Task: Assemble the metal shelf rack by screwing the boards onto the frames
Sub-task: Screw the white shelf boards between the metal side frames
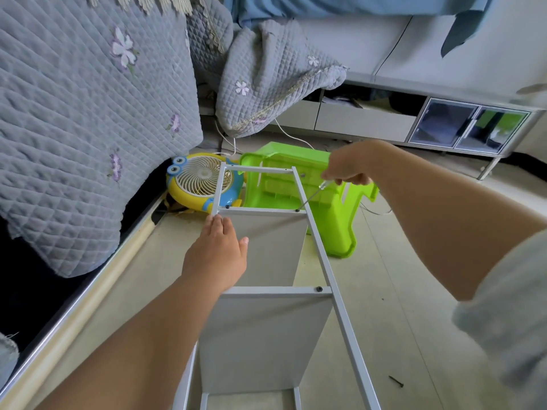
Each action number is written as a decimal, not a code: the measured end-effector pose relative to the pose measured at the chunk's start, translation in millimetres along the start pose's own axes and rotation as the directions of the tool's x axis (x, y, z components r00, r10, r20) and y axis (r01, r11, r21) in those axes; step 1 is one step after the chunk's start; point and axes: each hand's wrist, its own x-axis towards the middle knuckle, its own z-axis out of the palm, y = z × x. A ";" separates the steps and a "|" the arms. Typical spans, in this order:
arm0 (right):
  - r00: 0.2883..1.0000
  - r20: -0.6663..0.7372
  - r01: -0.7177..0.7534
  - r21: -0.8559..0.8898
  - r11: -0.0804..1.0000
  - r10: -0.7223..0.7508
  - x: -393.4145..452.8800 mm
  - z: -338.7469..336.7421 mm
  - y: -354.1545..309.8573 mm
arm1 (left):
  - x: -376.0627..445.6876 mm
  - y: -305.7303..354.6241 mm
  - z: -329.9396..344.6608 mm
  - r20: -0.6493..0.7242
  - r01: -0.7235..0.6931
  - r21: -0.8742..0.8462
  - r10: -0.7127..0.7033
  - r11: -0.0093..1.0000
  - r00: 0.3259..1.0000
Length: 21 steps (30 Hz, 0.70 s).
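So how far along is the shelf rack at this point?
Partly done. The near board has a black screw seated through the frame, and the far board has one on its left. In hand: the right hand drives a screwdriver at the far board's right hole while the left hand steadies the board. A spare screw lies on the floor; other fixings are hidden.

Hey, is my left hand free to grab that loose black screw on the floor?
Probably yes. The left hand lies flat on the board, holding nothing; the screw lies beyond the frame rail, so it must reach over.
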 end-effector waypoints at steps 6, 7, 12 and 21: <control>0.977 -0.130 0.137 -0.212 0.968 -0.167 -2.8 24.4 6.0 | 0.0 -1.6 0.4 -0.031 0.000 -0.009 0.000 1.000 1.000; 0.977 -0.123 0.144 -0.232 0.962 -0.175 -3.3 24.2 5.2 | 0.2 -1.6 0.7 -0.033 0.000 -0.010 0.000 1.000 0.999; 0.962 -0.161 0.166 -0.297 0.941 -0.220 -2.7 15.5 -14.3 | 1.3 -0.9 2.0 -0.018 0.004 -0.020 -0.004 1.000 1.000; 0.998 0.047 0.036 -0.101 0.994 -0.032 -2.6 0.7 -22.9 | 0.2 0.4 -2.2 0.004 -0.004 -0.012 0.004 1.000 1.000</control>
